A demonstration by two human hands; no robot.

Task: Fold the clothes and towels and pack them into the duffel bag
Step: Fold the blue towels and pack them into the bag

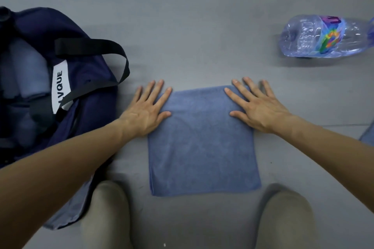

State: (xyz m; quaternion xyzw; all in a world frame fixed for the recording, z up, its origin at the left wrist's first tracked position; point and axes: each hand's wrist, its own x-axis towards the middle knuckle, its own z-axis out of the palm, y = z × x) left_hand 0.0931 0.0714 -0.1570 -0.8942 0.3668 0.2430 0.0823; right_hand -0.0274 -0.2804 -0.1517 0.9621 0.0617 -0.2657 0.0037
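blue towel point(204, 141), navy duffel bag point(89, 79), rainbow-labelled clear bottle point(323, 36)

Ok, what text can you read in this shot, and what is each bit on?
"VQUE": black capitals on the white label of the navy duffel bag; a black strap hides the letters before them.
On the water bottle, the colourful label has purple lettering too blurred to read.
No other text is visible.

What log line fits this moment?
step: press folded towel | left hand: flat on towel edge | right hand: flat on towel edge | bag: open
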